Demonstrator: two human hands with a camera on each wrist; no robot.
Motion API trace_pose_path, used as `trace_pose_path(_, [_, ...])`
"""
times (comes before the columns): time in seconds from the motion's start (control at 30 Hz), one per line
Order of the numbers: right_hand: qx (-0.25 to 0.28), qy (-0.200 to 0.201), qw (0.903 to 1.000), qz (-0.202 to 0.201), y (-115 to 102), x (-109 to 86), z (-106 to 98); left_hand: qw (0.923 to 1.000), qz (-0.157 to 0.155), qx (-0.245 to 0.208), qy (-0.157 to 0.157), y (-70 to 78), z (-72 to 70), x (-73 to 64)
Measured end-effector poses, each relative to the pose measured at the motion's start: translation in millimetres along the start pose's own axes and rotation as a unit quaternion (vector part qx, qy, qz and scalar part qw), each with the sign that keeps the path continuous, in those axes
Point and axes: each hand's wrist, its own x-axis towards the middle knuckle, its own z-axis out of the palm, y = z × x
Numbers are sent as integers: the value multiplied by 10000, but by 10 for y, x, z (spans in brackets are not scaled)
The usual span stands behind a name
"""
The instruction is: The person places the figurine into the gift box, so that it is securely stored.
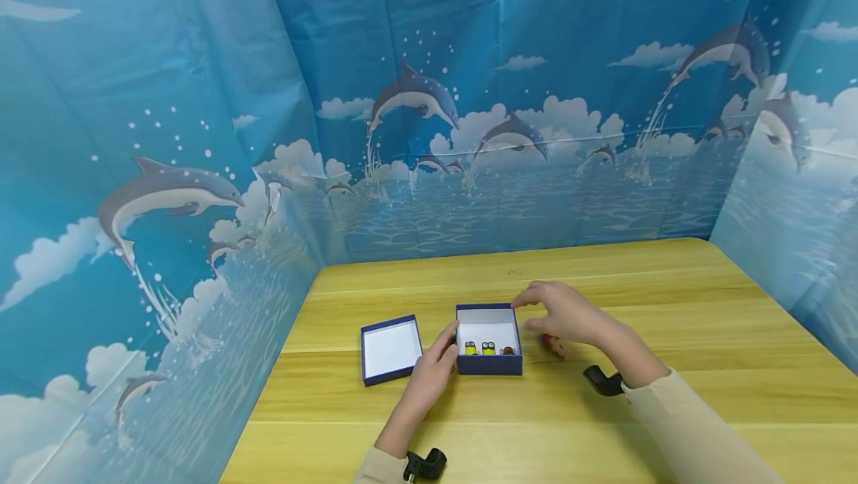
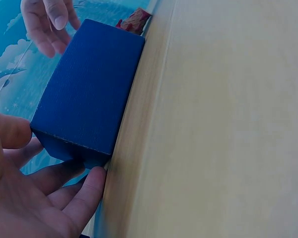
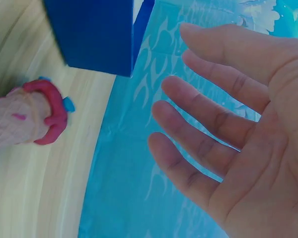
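Note:
My left hand point(image 1: 429, 376) holds the left side of a small blue box point(image 1: 489, 365) with a white inside. In the left wrist view its thumb is at the upper corner of the box point(image 2: 89, 89) and the other fingers lie against the side wall. Two yellow goggled figures point(image 1: 488, 348) and a small brown piece point(image 1: 508, 351) sit in the box. My right hand point(image 1: 559, 310) hovers by the box's right rim, fingers spread and loosely bent, holding nothing. Below it a cone-shaped toy point(image 3: 27, 116) with a red top and blue bits lies on the table.
Left of the box lies a blue-edged lid point(image 1: 392, 350), white inside facing up. Everything stands on a light wooden table point(image 1: 637, 283). A blue curtain point(image 1: 436, 201) printed with dolphins surrounds the table's back and sides.

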Motion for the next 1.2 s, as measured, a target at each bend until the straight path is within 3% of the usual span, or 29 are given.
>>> trace_pose_path(0.3, [-84, 227, 9995, 224, 146, -121, 35, 9999, -60, 100, 44, 19, -5, -1])
trace_pose_path(0.6, [-291, 316, 9981, 431, 321, -239, 128, 9999, -19, -120, 13, 25, -2, -16])
trace_pose_path(0.87, [-159, 290, 9970, 704, 350, -291, 229, 10000, -31, -33, 2, 27, -4, -2])
trace_pose_path(1.2, [-287, 479, 9963, 651, 422, -355, 321, 10000, -71, 49, 23, 34, -2, -19])
